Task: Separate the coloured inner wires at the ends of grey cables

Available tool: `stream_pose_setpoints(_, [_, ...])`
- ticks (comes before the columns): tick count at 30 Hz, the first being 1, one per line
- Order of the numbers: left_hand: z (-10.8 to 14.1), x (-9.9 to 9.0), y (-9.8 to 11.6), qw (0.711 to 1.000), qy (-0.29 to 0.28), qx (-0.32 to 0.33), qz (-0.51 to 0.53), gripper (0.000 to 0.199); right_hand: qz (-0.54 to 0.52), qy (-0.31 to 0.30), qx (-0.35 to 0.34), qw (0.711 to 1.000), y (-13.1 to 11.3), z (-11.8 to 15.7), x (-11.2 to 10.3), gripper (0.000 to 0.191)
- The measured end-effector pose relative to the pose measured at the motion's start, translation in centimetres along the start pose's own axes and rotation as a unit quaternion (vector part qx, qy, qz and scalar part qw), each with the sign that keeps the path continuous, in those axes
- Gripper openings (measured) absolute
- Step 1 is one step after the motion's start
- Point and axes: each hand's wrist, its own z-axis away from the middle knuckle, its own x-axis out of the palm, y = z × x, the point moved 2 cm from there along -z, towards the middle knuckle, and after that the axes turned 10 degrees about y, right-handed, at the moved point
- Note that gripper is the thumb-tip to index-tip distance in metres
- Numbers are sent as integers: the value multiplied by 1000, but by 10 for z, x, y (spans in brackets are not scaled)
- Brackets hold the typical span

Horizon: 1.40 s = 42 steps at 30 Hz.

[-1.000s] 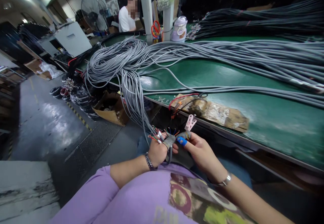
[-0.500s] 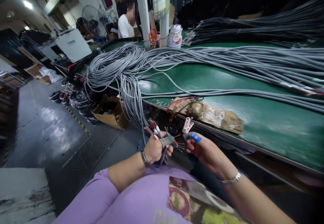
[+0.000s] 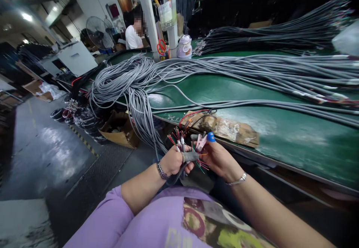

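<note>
My left hand (image 3: 174,161) is wrapped round a bundle of grey cables (image 3: 191,156), whose stripped ends show thin red, green and orange wires. White sleeves and more coloured wire ends (image 3: 176,136) stick up above that fist. Close on the right, my right hand (image 3: 218,154) has its fingers drawn together at a pale pink clothespin (image 3: 201,142). A blue cover (image 3: 211,137) sits on its thumb. Just left of the clothespin is a short grey piece (image 3: 193,137); whether the two are joined I cannot tell. Some right fingertips are hidden behind the wires.
Long grey cables (image 3: 238,63) lie across the green table (image 3: 232,85), with a coil hanging over its left end. A taped wooden board (image 3: 224,128) rests along the near edge. A cardboard box (image 3: 119,130) stands below. A person (image 3: 134,35) sits beyond the table.
My right hand has moved left and turned, its thumb now higher and nearer the cable ends. The clothespin now lies beside the thumb. My left hand keeps its hold; the view has shifted slightly.
</note>
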Motion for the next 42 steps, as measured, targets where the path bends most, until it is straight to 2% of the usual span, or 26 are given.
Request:
stream_pose_setpoints(2, [-1,2,-2,1000,4,-7,-6,42,-29,-2,21,999,1,-3,2,49])
stream_pose_setpoints(10, [-5,4,-7,1000,19,-14,-18,45,-43,15,13,999,1,-1,4,49])
stream_pose_setpoints(16, [8,2,-14,999,33,8,-14,47,-30,-12,19,999,-3,7,4,55])
stream_pose_setpoints(23, [20,5,-28,993,97,56,48,48,-50,-5,24,998,-2,5,0,29])
stream_pose_setpoints(26, [18,9,-26,988,123,61,74,48,-57,-2,33,998,-1,5,1,33])
stream_pose_setpoints(31, [14,15,-21,985,133,55,91,47,-34,-36,44,998,3,1,4,49])
stream_pose_setpoints(37, [7,17,-23,985,140,47,94,44,-78,17,45,996,10,-7,4,47])
stream_pose_setpoints(42, [6,17,-27,987,134,43,82,43,-85,-14,51,995,10,-2,9,52])
